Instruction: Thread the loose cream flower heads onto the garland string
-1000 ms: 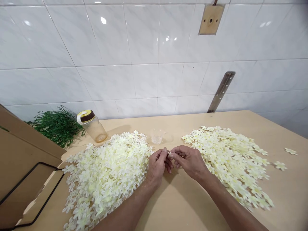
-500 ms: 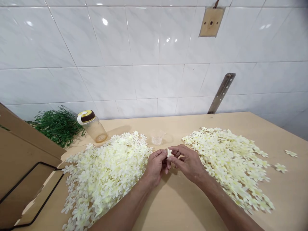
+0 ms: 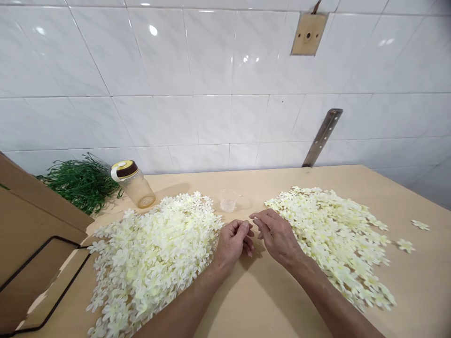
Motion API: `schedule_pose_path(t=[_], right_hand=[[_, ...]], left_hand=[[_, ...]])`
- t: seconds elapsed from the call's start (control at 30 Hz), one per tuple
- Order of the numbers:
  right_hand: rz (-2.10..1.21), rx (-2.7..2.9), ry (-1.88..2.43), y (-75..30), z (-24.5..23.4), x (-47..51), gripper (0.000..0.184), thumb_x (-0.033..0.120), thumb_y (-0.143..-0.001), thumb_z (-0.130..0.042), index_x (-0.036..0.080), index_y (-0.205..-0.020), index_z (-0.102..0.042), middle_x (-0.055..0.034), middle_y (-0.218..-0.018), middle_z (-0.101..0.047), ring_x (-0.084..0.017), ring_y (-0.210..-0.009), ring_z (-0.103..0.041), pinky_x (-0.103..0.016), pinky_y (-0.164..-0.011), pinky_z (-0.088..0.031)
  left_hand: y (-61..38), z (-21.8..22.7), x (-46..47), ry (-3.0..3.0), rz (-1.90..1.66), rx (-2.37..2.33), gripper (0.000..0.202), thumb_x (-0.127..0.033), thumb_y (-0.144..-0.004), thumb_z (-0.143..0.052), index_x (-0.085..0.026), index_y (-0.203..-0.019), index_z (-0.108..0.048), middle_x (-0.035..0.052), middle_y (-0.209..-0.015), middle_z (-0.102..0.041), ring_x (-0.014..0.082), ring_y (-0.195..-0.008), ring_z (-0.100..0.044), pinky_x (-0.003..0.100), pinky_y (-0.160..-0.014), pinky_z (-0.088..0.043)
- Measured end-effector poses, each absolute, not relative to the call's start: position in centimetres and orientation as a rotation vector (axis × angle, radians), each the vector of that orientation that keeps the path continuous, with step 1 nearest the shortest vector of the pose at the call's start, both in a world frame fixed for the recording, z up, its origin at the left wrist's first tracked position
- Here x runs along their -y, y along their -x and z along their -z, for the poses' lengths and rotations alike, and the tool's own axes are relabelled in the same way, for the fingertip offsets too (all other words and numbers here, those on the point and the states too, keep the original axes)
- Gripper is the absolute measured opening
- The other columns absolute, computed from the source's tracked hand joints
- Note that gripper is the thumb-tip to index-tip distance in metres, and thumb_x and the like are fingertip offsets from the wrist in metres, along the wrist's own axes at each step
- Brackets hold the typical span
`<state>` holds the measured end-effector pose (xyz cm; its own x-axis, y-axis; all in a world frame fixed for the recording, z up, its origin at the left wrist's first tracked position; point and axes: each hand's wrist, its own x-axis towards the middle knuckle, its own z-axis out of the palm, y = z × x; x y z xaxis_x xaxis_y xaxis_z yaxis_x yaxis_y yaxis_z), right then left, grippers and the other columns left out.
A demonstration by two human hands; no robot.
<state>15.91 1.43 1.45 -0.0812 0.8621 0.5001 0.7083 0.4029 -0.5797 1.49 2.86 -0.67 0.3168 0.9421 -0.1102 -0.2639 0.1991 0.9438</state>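
Observation:
My left hand (image 3: 232, 243) is just above the table, thumb pressed to the curled fingers; whatever lies in the pinch, if anything, is hidden. Close on its right, my right hand (image 3: 276, 234) also has thumb and forefinger together. A tiny pale speck shows at its fingertips, too small to name. A narrow gap parts the two hands. Beside the left hand spreads a heaped pile of pale yellow-white artificial flowers (image 3: 165, 249). A flatter spread of similar flowers (image 3: 334, 234) lies by the right hand. Just beyond the hands stands a small clear cup (image 3: 228, 203).
A bottle with a brown and yellow lid (image 3: 136, 185) stands at the back left, near green artificial stems (image 3: 82, 183). Cardboard (image 3: 38, 225) and a black wire frame (image 3: 66, 286) occupy the left edge. Two single flowers (image 3: 405, 245) lie far right. Behind is a tiled wall.
The small pale flower held between both hands is no longer visible. My hands have drawn slightly apart, and the view has shifted a little.

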Motion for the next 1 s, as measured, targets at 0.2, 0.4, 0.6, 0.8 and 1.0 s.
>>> schedule_pose_path(t=[0.2,0.4,0.6,0.8,1.0], right_hand=[[-0.248,1.870,1.323,-15.7,-1.9,-1.2,0.021,0.018,-0.089,-0.058,0.021,-0.108,-0.065,-0.0050,-0.093,-0.067,-0.016,-0.076,-0.064,-0.027,-0.069,-0.053],[-0.277,1.912,1.242,-15.6,-2.6,-1.1,0.022,0.015,-0.089,-0.055,0.024,-0.104,-0.069,-0.0039,-0.091,-0.066,-0.015,-0.076,-0.064,-0.027,-0.070,-0.052],[-0.217,1.922,1.319,-15.9,-2.2,-1.1,0.025,0.012,-0.089,-0.050,0.022,-0.101,-0.071,-0.0052,-0.087,-0.065,-0.017,-0.078,-0.063,-0.029,-0.069,-0.052],[-0.357,1.853,1.344,-16.3,-1.8,-1.5,0.029,0.017,-0.088,-0.053,0.020,-0.115,-0.064,-0.0059,-0.095,-0.065,-0.015,-0.076,-0.064,-0.027,-0.066,-0.055],[-0.340,1.778,1.388,-15.9,-1.6,-1.6,0.022,0.033,-0.087,-0.063,0.020,-0.103,-0.071,-0.0065,-0.089,-0.065,-0.016,-0.073,-0.063,-0.026,-0.061,-0.055]], left_hand=[[-1.3,0.3,-3.1,-0.960,-0.992,-0.820,0.039,-0.051,-0.081,-0.064,-0.012,-0.080,-0.061,0.0036,-0.060,-0.061,0.0114,-0.045,-0.055,0.021,-0.042,-0.045],[-1.0,0.6,-3.2,-0.921,-0.993,-0.760,0.037,-0.050,-0.084,-0.061,-0.013,-0.077,-0.061,0.0037,-0.053,-0.061,0.0111,-0.043,-0.053,0.021,-0.044,-0.043],[-1.1,0.5,-3.0,-1.007,-0.966,-0.781,0.041,-0.051,-0.083,-0.062,-0.011,-0.084,-0.067,0.0034,-0.053,-0.061,0.0120,-0.043,-0.054,0.022,-0.044,-0.044],[-1.5,0.3,-3.0,-1.027,-0.996,-0.914,0.037,-0.049,-0.082,-0.062,-0.012,-0.079,-0.065,0.0020,-0.050,-0.060,0.0101,-0.036,-0.049,0.021,-0.040,-0.041],[-1.3,0.3,-3.2,-0.958,-1.006,-0.845,0.030,-0.042,-0.080,-0.065,-0.012,-0.081,-0.065,0.0014,-0.051,-0.060,0.0092,-0.037,-0.049,0.020,-0.041,-0.040]])
